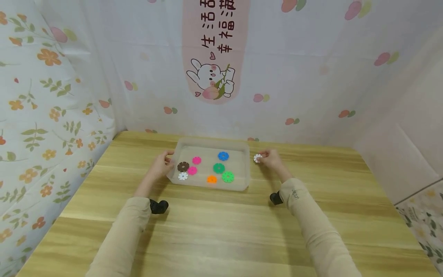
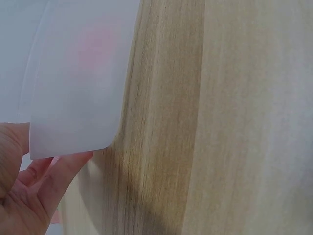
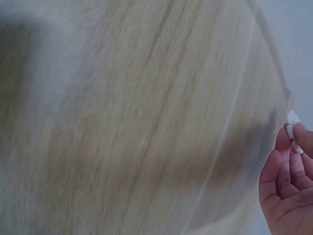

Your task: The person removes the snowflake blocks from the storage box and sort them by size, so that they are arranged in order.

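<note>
A translucent plastic tray (image 1: pixel 211 186) lies on the wooden table. My left hand (image 1: pixel 161 165) grips its left end; in the left wrist view the thumb is at the rim and the fingers (image 2: pixel 66 174) are against the outer wall. To the right of the tray, my right hand (image 1: pixel 271 159) pinches a white notched disc (image 1: pixel 256 158) between thumb and fingertips. The right wrist view shows this white disc (image 3: pixel 292 128) edge-on. Inside the tray lie several notched discs, among them a brown disc (image 1: pixel 183 166), a white one (image 1: pixel 183 176) and a blue one (image 1: pixel 223 156).
Also in the tray are a green disc (image 1: pixel 219 168), a light green disc (image 1: pixel 228 177), an orange disc (image 1: pixel 212 179) and pink discs (image 1: pixel 196 160). Behind the table (image 1: pixel 214 231) hangs a printed cloth (image 1: pixel 294 77). Each wrist bears a black mount (image 1: pixel 159 206).
</note>
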### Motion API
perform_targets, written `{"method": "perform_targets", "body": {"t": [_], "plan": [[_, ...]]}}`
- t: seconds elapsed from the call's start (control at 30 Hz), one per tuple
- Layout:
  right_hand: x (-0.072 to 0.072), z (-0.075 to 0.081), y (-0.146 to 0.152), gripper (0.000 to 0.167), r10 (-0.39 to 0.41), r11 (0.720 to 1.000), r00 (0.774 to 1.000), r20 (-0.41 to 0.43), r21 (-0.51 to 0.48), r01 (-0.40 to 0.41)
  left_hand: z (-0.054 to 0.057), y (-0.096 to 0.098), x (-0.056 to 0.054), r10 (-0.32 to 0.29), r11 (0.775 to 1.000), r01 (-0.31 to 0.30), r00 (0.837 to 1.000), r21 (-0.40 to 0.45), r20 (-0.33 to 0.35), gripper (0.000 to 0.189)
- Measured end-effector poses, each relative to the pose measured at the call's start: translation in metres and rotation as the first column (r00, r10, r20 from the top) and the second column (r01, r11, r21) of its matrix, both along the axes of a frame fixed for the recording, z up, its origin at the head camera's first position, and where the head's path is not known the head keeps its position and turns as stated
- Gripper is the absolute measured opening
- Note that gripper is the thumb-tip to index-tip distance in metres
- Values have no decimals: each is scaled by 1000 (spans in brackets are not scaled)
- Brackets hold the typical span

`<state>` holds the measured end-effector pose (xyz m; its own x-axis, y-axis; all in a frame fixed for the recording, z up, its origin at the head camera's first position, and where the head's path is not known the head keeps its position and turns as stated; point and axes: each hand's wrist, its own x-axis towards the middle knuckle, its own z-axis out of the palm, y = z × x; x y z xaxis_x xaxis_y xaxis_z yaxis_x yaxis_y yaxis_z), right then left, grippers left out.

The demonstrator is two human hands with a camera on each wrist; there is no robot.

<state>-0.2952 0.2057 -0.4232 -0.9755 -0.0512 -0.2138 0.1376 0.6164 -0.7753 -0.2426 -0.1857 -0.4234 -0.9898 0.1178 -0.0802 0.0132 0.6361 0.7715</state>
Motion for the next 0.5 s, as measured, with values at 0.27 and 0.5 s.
{"method": "perform_targets", "body": {"t": [0.27,0.5], "plan": [[-1,-7,-2,26,32,992,999,-39,125,-27,-1,1,0,6,1000,-6,1000,-20,-8,48],[1,-13,-1,24,83,986,992,-98,154,-67,-2,-1,-1,3,999,-3,1000,-41,-22,47]]}}
